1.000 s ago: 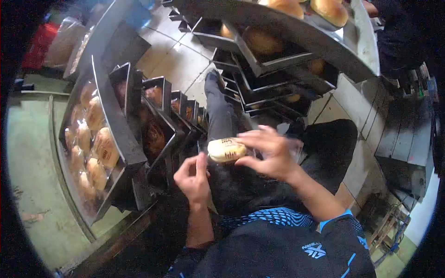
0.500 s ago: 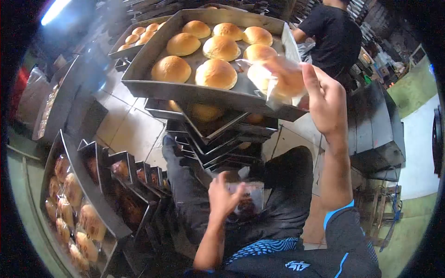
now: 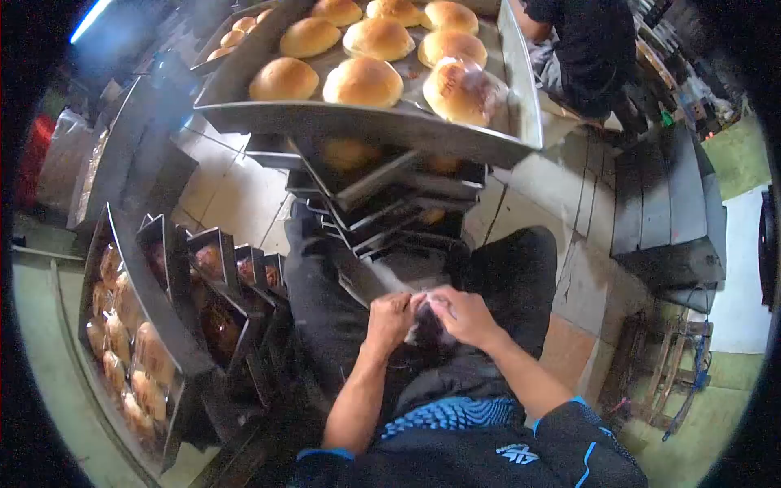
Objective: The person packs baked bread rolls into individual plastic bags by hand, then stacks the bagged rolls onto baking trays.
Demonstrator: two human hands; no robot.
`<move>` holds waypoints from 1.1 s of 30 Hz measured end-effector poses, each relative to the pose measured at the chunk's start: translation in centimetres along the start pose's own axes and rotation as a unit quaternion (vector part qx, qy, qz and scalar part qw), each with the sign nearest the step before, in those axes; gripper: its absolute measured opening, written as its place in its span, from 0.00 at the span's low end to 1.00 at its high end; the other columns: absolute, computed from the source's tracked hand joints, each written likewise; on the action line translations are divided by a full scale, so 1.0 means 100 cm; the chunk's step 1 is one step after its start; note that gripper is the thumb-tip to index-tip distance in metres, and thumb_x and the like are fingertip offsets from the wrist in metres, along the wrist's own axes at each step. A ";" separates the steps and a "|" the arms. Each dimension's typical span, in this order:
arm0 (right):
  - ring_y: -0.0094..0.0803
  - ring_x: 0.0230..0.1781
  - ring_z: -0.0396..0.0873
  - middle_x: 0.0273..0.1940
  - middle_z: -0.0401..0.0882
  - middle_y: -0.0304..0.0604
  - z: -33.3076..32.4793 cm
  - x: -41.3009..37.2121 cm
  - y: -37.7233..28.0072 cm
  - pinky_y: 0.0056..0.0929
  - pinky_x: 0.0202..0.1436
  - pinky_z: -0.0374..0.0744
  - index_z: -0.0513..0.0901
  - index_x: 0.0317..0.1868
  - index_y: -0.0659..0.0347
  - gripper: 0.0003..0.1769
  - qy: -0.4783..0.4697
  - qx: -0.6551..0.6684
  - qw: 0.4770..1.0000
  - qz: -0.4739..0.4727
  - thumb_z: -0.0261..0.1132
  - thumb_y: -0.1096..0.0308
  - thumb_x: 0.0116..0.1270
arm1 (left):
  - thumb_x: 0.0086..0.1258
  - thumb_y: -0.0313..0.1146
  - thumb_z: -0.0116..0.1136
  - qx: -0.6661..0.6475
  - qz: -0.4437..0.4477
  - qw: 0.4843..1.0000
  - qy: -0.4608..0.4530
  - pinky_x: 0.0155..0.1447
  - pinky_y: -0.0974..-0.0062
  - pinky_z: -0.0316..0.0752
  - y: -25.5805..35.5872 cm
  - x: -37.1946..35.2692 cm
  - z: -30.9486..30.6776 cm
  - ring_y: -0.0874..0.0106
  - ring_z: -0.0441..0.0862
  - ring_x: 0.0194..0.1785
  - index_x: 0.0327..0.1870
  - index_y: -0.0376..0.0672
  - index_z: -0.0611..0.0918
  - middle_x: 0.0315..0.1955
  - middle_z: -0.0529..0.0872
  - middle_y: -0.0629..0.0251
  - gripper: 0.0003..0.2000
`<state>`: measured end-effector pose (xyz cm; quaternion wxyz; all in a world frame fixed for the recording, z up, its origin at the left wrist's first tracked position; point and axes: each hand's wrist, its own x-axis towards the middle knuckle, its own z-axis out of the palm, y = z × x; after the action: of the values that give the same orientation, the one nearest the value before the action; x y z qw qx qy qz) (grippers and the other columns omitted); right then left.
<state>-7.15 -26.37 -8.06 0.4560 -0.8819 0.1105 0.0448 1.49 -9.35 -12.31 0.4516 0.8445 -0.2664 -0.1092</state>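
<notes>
The head view showed a clear plastic wrapper (image 3: 427, 327) between the two hands, low over the person's lap (image 3: 455, 378). Its upper edge was at the fingertips and its body seemed to reach from there back towards the waist (the film was see-through and blurred, so its exact long axis could not be told).

The left hand (image 3: 392, 320) came in from the left with its forearm angled forward and inward, fingers curled and pinched on the wrapper's edge. The right hand (image 3: 465, 317) mirrored it, forearm slanting in from the right, thumb and fingers pinched on the same edge. The two sets of fingertips were close together, knuckles up.

Beyond the hands stood the bun tray (image 3: 325, 122), its near wall crossing the view above a stack of angled trays (image 3: 382, 203). It held rows of round golden buns (image 3: 363, 82), and at its right end a bun under clear film (image 3: 457, 91). To the left, the walls of the tray of wrapped buns (image 3: 163, 350) stood well apart from the left hand. On the right, open tiled floor (image 3: 582, 281) lay between the right knee (image 3: 521, 260) and the dark stacked trays (image 3: 667, 211) (a co-worker (image 3: 594, 53) was farther off).
</notes>
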 end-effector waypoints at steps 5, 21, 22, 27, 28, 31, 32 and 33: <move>0.50 0.44 0.83 0.44 0.83 0.50 0.001 0.014 0.055 0.44 0.47 0.81 0.81 0.45 0.58 0.06 0.081 -0.110 0.964 -0.228 0.65 0.69 0.69 | 0.69 0.37 0.68 -0.097 -0.006 0.995 -0.030 0.35 0.69 0.76 0.017 0.003 -0.009 0.71 0.82 0.28 0.41 0.37 0.86 0.26 0.86 0.58 0.11; 0.30 0.28 0.82 0.31 0.85 0.41 -0.073 0.009 -0.080 0.26 0.34 0.79 0.86 0.41 0.64 0.06 0.308 0.008 0.892 -0.331 0.69 0.80 0.64 | 0.80 0.36 0.59 -0.518 -0.150 0.817 0.205 0.42 0.81 0.75 0.031 0.039 -0.045 0.81 0.79 0.36 0.46 0.34 0.83 0.34 0.83 0.71 0.12; 0.35 0.32 0.83 0.34 0.85 0.43 -0.082 0.014 -0.095 0.31 0.40 0.80 0.86 0.40 0.61 0.07 0.270 -0.019 0.890 -0.368 0.68 0.79 0.62 | 0.79 0.36 0.59 -0.524 -0.154 0.806 0.227 0.42 0.80 0.76 0.023 0.040 -0.043 0.80 0.80 0.36 0.45 0.35 0.83 0.34 0.84 0.70 0.11; 0.51 0.49 0.84 0.47 0.85 0.55 -0.183 0.108 -0.191 0.42 0.58 0.80 0.83 0.44 0.65 0.13 0.264 -0.141 0.877 -0.376 0.66 0.65 0.64 | 0.78 0.36 0.60 -0.687 -0.110 0.675 0.246 0.37 0.75 0.80 -0.021 0.042 -0.048 0.75 0.82 0.32 0.43 0.40 0.81 0.34 0.86 0.67 0.08; 0.54 0.56 0.82 0.51 0.84 0.59 -0.203 0.150 -0.194 0.43 0.62 0.78 0.83 0.50 0.69 0.21 0.242 -0.136 0.914 -0.297 0.65 0.59 0.66 | 0.78 0.36 0.60 -0.701 -0.101 0.663 0.245 0.36 0.76 0.80 -0.026 0.040 -0.049 0.76 0.82 0.31 0.44 0.40 0.81 0.35 0.86 0.68 0.08; 0.57 0.62 0.78 0.59 0.80 0.65 -0.252 0.283 -0.163 0.45 0.67 0.74 0.79 0.60 0.67 0.38 0.144 -0.414 0.893 -0.096 0.54 0.37 0.72 | 0.77 0.35 0.62 -0.689 -0.119 0.660 0.274 0.32 0.81 0.77 -0.030 0.044 -0.052 0.79 0.81 0.29 0.47 0.38 0.82 0.33 0.86 0.70 0.09; 0.52 0.64 0.77 0.59 0.80 0.65 -0.254 0.310 -0.164 0.43 0.68 0.72 0.80 0.60 0.65 0.36 0.093 -0.420 0.902 -0.027 0.51 0.38 0.77 | 0.77 0.34 0.62 -0.692 -0.112 0.659 0.274 0.32 0.82 0.77 -0.034 0.042 -0.050 0.80 0.81 0.29 0.48 0.38 0.82 0.33 0.87 0.70 0.09; 0.54 0.63 0.77 0.58 0.80 0.64 -0.259 0.330 -0.160 0.43 0.67 0.73 0.80 0.61 0.63 0.36 0.031 -0.391 0.919 -0.036 0.51 0.37 0.76 | 0.76 0.34 0.62 -0.694 -0.103 0.657 0.276 0.32 0.82 0.76 -0.039 0.041 -0.050 0.80 0.81 0.29 0.48 0.38 0.83 0.32 0.87 0.70 0.09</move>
<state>28.14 -43.59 13.77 0.0721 -0.9943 0.0667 0.0406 8.40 -6.37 -12.46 0.9448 0.2996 0.1125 -0.0704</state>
